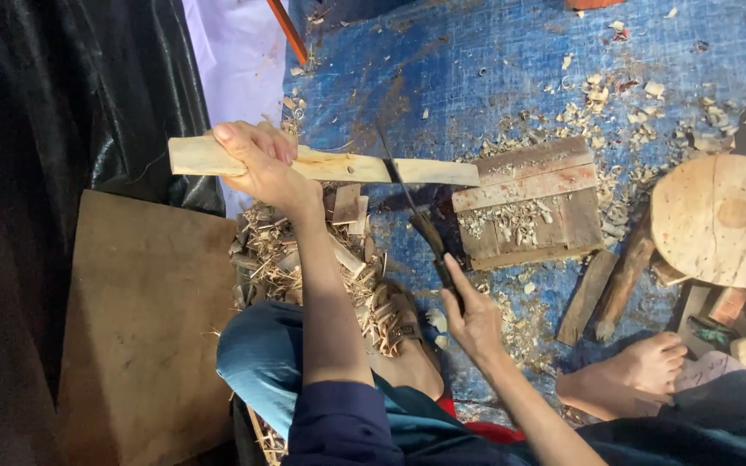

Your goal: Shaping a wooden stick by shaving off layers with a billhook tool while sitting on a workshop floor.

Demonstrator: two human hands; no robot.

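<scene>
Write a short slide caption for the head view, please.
Left hand holds a wooden stick level while right hand sets a knife against it.

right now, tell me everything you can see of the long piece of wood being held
The long piece of wood is a pale, flat, roughly cut slat with a yellowish streak along its middle. It lies nearly level, one end sticking out past the left hand, whose grip wraps around it near that end. The other end rests on a worn wooden block strewn with shavings. A dark blade, held by the right hand, crosses its upper edge about two thirds along.
</scene>
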